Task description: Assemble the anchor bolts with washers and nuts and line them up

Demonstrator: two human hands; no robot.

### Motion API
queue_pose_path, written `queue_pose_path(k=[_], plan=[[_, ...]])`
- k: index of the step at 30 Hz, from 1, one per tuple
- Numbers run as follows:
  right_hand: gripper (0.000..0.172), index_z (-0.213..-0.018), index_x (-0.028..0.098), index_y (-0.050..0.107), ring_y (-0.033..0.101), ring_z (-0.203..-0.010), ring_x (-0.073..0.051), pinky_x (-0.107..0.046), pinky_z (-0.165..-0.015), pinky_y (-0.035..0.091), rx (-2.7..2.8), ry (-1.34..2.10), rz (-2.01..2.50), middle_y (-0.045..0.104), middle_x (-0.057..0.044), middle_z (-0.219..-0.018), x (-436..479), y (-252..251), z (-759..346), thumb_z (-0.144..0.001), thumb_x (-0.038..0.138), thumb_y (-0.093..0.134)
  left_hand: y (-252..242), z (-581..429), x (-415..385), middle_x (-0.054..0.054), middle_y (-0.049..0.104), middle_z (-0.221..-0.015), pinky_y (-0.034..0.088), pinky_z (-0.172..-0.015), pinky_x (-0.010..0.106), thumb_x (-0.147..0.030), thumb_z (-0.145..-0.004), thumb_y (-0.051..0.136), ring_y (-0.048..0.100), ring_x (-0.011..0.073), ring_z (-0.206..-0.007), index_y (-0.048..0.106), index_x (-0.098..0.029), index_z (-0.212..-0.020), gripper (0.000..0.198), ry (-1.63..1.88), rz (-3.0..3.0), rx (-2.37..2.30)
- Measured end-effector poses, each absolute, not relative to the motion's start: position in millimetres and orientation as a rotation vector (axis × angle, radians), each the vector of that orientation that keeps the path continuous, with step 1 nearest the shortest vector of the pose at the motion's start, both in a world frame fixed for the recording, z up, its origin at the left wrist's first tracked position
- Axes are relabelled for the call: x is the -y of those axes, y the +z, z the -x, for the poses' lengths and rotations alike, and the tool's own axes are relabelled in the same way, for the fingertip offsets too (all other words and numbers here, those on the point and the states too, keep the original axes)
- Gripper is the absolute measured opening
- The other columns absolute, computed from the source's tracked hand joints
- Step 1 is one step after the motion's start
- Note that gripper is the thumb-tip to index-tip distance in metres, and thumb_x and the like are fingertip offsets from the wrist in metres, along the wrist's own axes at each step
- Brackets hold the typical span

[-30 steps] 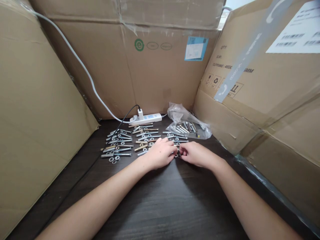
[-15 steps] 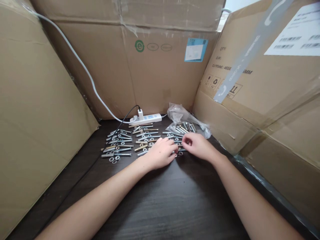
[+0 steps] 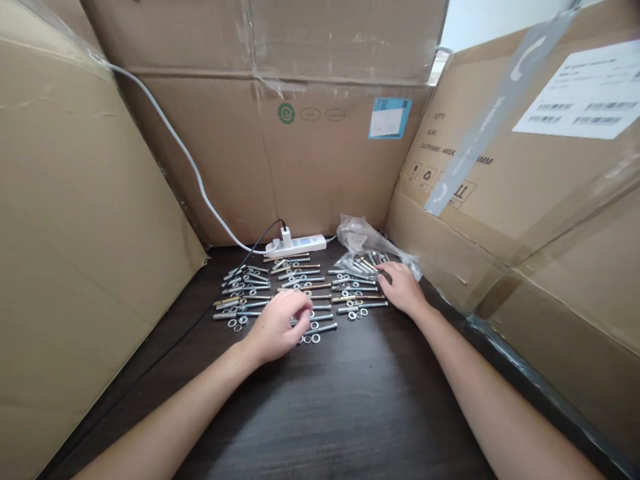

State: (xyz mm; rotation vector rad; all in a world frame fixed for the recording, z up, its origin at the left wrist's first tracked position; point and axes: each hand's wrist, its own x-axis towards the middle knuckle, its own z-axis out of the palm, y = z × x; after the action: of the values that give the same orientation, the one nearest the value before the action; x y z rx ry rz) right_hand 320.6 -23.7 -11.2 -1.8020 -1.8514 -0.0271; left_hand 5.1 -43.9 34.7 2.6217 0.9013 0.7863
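Observation:
Silver bolts lie in rows on the dark wooden table [image 3: 350, 400], in a left group [image 3: 243, 293], a middle group [image 3: 300, 277] and a right group [image 3: 355, 293]. Small washers [image 3: 310, 339] sit at the near ends of the rows. My left hand [image 3: 277, 327] rests over the near end of the middle group with its fingers curled; what they hold, if anything, is hidden. My right hand [image 3: 403, 288] lies flat beside the right group. Its stretched fingers touch the mouth of a clear plastic bag [image 3: 357, 233] with more bolts in it.
A white power strip [image 3: 300, 244] with a plugged charger lies against the back box, and a white cable [image 3: 175, 140] runs up to the left. Large cardboard boxes wall in the table at left [image 3: 75, 267], back [image 3: 310, 153] and right [image 3: 525, 200].
My hands have parted. The left one drew back and leftward to the near end of the middle group. The right one reached forward to the plastic bag. The view tilted slightly upward.

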Motion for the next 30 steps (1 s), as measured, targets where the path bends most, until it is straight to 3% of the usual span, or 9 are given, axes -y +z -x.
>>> queue_pose_path(k=[3,11,20,30], plan=[[0.033,-0.115,0.020,0.063,0.045,-0.117,-0.022,-0.036,-0.100,0.035,1.932,-0.017,1.781,0.059,-0.005,-0.124,23.8,-12.5,-314.0,-0.088,0.025,0.044,25.6,13.8,43.2,0.000,0.053,-0.073,0.039,-0.068,0.027,-0.017,-0.088,0.041,0.049,0.0143,-0.070,0.051,-0.018,-0.080,0.014,0.849,-2.530,-1.024],[0.031,-0.107,0.020,0.068,0.055,-0.106,-0.020,-0.030,-0.093,0.040,1.944,-0.030,1.914,0.068,-0.005,-0.110,2.1,-1.1,-310.2,-0.089,0.022,0.043,17.4,11.9,48.5,0.000,0.054,-0.071,0.038,-0.064,0.025,-0.014,-0.085,0.043,0.048,0.0136,-0.068,0.051,-0.018,-0.076,0.012,0.786,-2.551,-0.887],[0.021,-0.087,0.021,0.072,0.064,-0.084,-0.023,-0.028,-0.067,0.043,1.933,0.013,2.199,0.071,-0.008,-0.091,-23.3,9.4,-308.3,-0.082,0.026,0.052,20.8,16.9,44.0,0.001,0.055,-0.074,0.038,-0.065,0.027,-0.015,-0.085,0.042,0.048,0.0147,-0.070,0.051,-0.018,-0.079,0.011,0.701,-2.626,-0.902],[0.021,-0.090,0.017,0.068,0.063,-0.087,-0.024,-0.029,-0.067,0.042,1.928,-0.094,2.277,0.067,-0.011,-0.098,-17.9,10.6,-306.4,-0.082,0.028,0.053,20.5,15.8,44.7,0.001,0.056,-0.073,0.038,-0.064,0.026,-0.014,-0.084,0.043,0.049,0.0142,-0.069,0.051,-0.018,-0.079,0.011,0.688,-2.653,-0.868]])
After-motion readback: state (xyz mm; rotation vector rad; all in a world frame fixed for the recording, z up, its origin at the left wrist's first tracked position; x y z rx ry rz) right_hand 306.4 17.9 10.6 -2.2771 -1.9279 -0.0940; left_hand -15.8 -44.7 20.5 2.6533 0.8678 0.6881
